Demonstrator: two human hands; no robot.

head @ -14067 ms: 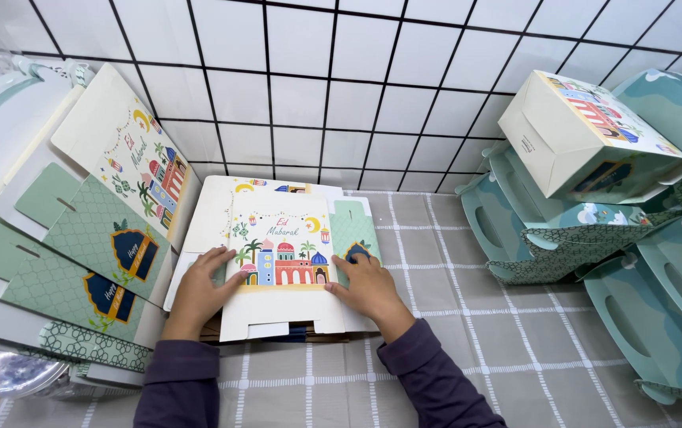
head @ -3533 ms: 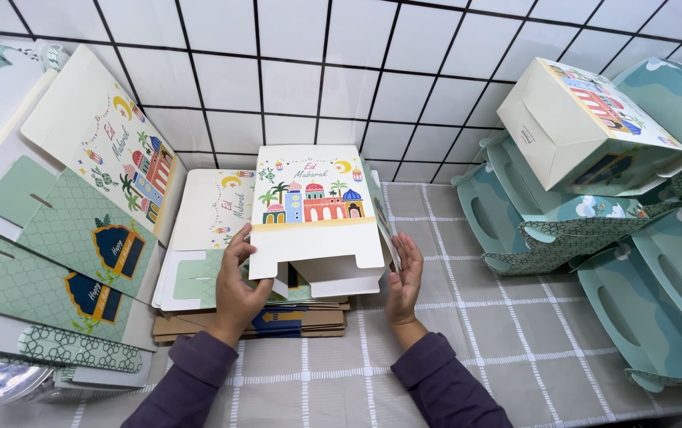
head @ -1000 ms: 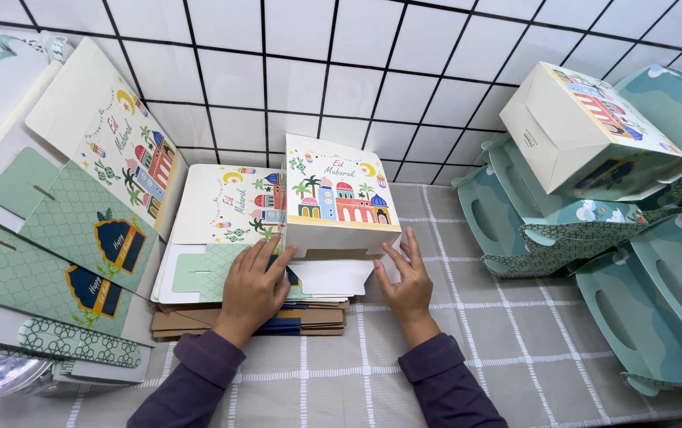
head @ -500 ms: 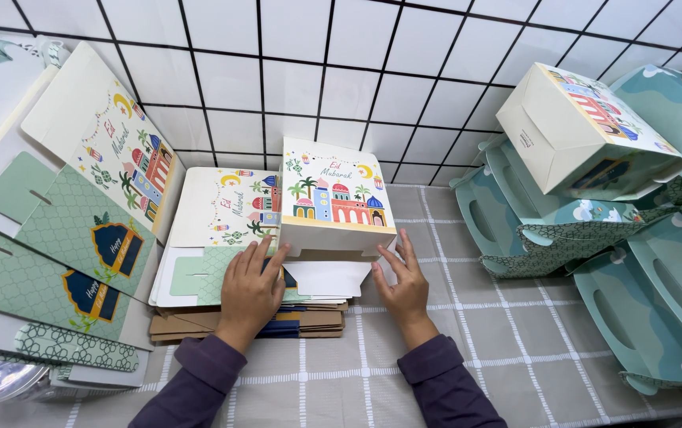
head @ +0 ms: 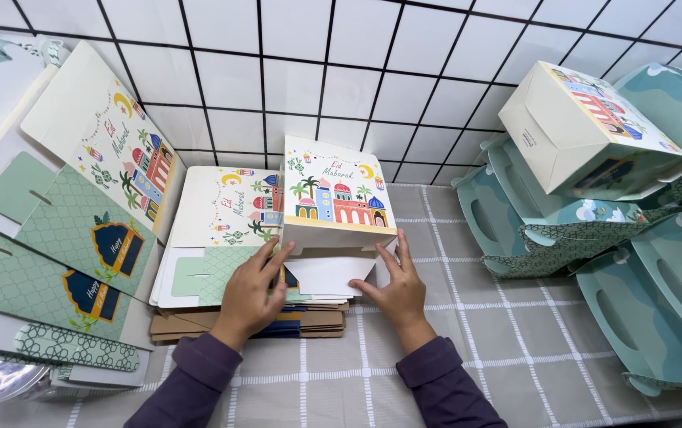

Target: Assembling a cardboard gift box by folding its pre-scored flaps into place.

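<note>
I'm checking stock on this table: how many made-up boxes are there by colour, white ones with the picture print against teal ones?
White picture-print boxes: 2, one between the left hand and right hand, one on top of the right pile.
Teal boxes: at least 5 in the overlapping pile, so the exact count is unclear.
Total: at least 7.

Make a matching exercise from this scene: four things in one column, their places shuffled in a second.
Things:
1. half-folded white printed cardboard box
2. pile of teal handled cartons
3. flat green-patterned box blanks
4. brown cardboard stack

Places:
A. far right
B. leaning at far left
C. between left hand and right hand
D. under the flat printed sheets

Pairs: 1-C, 2-A, 3-B, 4-D
</note>
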